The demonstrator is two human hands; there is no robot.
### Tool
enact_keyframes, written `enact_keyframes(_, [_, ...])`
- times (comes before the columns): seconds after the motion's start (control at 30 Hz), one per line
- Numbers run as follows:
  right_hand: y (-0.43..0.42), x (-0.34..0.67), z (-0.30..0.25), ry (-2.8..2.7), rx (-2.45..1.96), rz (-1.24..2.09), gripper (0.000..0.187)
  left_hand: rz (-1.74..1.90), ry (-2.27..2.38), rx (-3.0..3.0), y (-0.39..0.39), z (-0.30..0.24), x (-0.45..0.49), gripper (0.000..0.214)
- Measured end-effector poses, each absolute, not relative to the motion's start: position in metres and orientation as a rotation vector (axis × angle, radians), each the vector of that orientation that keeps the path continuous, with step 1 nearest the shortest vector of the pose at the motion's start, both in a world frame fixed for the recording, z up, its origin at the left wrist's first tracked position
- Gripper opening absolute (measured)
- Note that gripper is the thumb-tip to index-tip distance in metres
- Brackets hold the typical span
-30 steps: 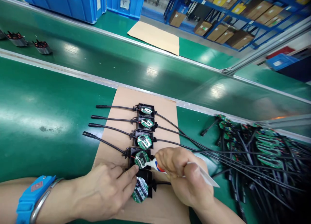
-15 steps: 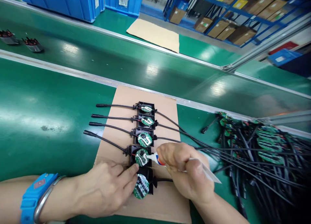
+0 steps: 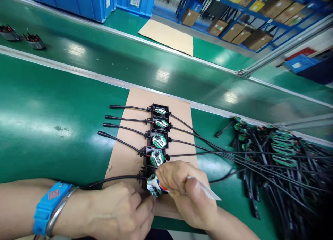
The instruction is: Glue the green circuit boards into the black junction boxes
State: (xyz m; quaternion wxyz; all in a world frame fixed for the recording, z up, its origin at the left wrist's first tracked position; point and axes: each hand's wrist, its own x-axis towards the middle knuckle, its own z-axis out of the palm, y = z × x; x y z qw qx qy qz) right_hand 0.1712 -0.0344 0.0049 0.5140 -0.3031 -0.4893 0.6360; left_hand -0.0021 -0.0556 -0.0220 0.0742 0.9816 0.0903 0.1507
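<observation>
Tube (image 3: 161,187) apparently overlaps nearest board (image 3: 151,189) at its edge.

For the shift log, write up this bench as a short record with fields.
Left hand: fingertips at the edge of the nearest circuit board
Right hand: holds a white tube, front end over that board
Row: five black housings on a cardboard sheet
Farther boards: four, each bearing a white trail
Left wrist: blue band, metal bangle
Person's right: heaped black cables and green boards
Background: blue bins
</observation>
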Motion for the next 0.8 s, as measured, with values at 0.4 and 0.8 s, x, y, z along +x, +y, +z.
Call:
enact_keyframes(0.4, [-0.046, 0.185, 0.017, -1.251, -0.851, 1.524, 0.046, 0.547, 0.255, 2.916, -0.055, -0.024, -0.001, 0.029])
enact_keyframes(0.8, [-0.04, 0.197, 0.015, -1.213, -0.876, 1.534, 0.046, 0.473, 0.233, 2.947, -0.053, -0.019, -0.002, 0.029])
